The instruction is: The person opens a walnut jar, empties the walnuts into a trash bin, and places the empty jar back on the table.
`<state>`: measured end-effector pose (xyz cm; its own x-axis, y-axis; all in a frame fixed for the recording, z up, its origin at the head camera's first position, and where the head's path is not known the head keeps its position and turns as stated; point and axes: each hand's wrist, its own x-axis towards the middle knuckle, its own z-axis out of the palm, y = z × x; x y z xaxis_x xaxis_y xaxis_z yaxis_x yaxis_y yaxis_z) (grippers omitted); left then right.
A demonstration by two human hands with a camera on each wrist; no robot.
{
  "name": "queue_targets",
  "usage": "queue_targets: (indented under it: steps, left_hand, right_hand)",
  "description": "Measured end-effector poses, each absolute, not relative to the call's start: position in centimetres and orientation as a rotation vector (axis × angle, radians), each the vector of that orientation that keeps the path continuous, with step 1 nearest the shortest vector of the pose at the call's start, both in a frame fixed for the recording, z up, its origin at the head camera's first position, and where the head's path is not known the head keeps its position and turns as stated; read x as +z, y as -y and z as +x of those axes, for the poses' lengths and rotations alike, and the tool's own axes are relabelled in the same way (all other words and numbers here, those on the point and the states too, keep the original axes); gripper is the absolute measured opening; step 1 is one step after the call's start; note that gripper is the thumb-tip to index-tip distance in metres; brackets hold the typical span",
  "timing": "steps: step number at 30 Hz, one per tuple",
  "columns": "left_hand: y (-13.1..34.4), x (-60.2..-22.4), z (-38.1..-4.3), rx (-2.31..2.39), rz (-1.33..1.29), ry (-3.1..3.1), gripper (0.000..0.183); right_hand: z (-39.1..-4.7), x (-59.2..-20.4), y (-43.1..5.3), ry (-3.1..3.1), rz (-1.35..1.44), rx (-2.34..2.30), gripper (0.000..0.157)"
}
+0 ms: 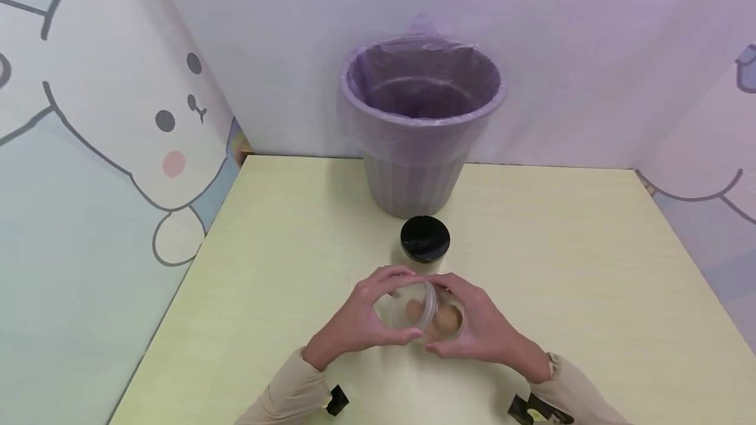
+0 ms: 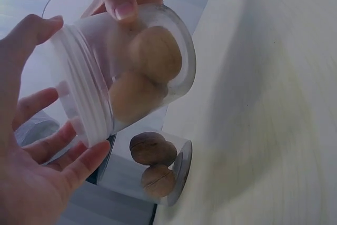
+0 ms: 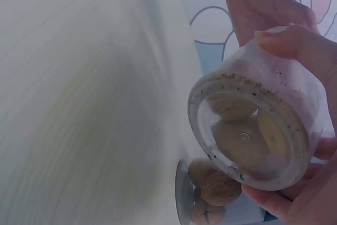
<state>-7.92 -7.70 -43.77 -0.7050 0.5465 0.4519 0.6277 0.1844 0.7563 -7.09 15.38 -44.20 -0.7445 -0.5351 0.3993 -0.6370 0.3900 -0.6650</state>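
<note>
Tilted on its side above the table is a clear jar (image 2: pixel 176 77) with several round brown nuts (image 2: pixel 158 54) inside, which look like walnuts. My left hand (image 1: pixel 366 317) holds its translucent lid (image 2: pixel 87 85), thumb and fingers spread round the rim. The jar's body is gripped by my right hand (image 1: pixel 487 326). Dark specks mark the jar's base (image 3: pixel 245 135) in the right wrist view. Just beyond the hands stands a second clear jar (image 2: pixel 121 167) with a black lid (image 1: pixel 425 239) and several walnuts (image 2: pixel 158 180) in it.
A grey bin (image 1: pixel 413 182) lined with a thin purple-tinted bag stands at the back of the pale wooden table (image 1: pixel 561 248), against the wall. Walls with cartoon animals flank the table left and right.
</note>
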Motion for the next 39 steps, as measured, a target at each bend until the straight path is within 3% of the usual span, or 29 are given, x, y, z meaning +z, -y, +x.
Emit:
queue_targets:
  steps: [10,27,33,39]
  left_hand:
    - [7.4,-43.4,-7.0,-1.665,-0.755,2.556,0.062]
    - [9.2,-42.1,-8.0,-1.514,-1.467,2.413,0.057]
    - [9.2,-42.0,-8.1,-1.502,-1.453,2.447,0.06]
    - [8.9,-42.0,-8.1,-1.546,-1.264,2.555,0.064]
  right_hand:
    - [-7.1,-44.1,-14.6,2.43,1.024,1.131,0.09]
    - [-7.2,-43.6,-15.4,2.565,1.081,1.29,0.092]
    - [-7.1,-43.6,-15.6,2.589,1.082,1.275,0.09]
    - [-7.1,-43.4,-15.7,2.599,1.077,1.222,0.088]
